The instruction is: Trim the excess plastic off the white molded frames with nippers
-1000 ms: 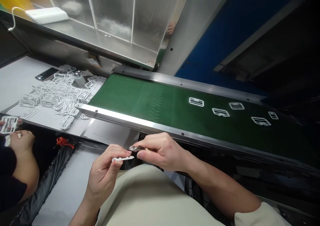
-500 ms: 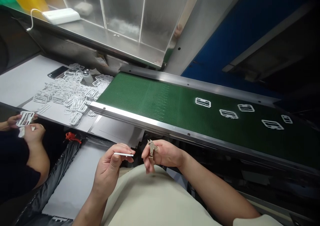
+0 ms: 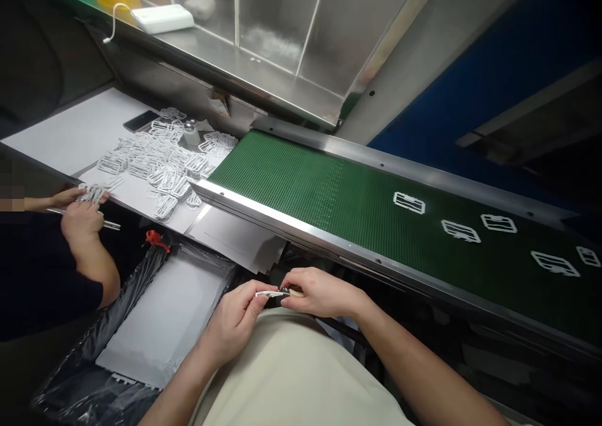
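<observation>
My left hand (image 3: 235,316) pinches a thin white plastic part (image 3: 269,293) held edge-on above my lap. My right hand (image 3: 320,293) is closed around small metal nippers (image 3: 288,290), whose tip touches the end of the part. Both hands sit just below the near steel rail (image 3: 282,219) of a green conveyor belt (image 3: 301,181). Several white plastic frames (image 3: 409,202) lie on the belt to the right.
A heap of white plastic frames (image 3: 155,169) covers the white table (image 3: 70,134) at the belt's left end, beside a phone (image 3: 140,121). A co-worker's hands (image 3: 79,216) handle frames at the left. A black-lined bin with a white sheet (image 3: 160,313) stands below.
My right hand has come back to the white part with the nippers, which half a second ago were held apart and upright. The view has swung left; the co-worker's hands now rest at the heap.
</observation>
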A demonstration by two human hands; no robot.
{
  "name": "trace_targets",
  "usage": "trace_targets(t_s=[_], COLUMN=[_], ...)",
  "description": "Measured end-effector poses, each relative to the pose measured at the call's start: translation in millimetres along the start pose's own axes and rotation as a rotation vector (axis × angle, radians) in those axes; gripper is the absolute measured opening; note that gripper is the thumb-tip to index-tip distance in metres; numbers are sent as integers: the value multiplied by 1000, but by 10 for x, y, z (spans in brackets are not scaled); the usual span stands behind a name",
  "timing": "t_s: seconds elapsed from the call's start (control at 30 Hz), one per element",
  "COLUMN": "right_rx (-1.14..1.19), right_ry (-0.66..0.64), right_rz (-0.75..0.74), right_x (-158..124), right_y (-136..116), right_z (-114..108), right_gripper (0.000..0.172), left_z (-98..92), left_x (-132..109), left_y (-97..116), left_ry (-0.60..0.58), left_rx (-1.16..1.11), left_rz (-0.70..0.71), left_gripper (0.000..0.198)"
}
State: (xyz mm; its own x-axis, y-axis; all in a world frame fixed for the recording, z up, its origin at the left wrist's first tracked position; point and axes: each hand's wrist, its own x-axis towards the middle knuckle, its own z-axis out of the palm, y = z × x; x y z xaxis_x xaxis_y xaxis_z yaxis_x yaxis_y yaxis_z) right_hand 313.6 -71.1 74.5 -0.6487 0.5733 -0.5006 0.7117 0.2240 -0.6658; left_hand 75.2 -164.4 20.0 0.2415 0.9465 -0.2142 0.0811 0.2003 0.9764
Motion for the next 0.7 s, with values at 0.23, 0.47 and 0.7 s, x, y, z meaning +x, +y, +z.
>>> trace_targets(t_s=[0.23,0.47,0.7], right_rx=[-6,75,166], right_ry=[17,23,50], right_rz=[123,251,344], right_x=[42,51,41], right_y=[185,423,604], right_z=[147,305,441], right_gripper=[29,36,35], left_z=[-181,-407,-636], left_x=[-30,10,352], left_y=[-325,-537,-1190], left_ry=[218,449,564], left_rx=[-264,-504,-476], left_rz=[-187,-271,-379], left_gripper=[52,52,31])
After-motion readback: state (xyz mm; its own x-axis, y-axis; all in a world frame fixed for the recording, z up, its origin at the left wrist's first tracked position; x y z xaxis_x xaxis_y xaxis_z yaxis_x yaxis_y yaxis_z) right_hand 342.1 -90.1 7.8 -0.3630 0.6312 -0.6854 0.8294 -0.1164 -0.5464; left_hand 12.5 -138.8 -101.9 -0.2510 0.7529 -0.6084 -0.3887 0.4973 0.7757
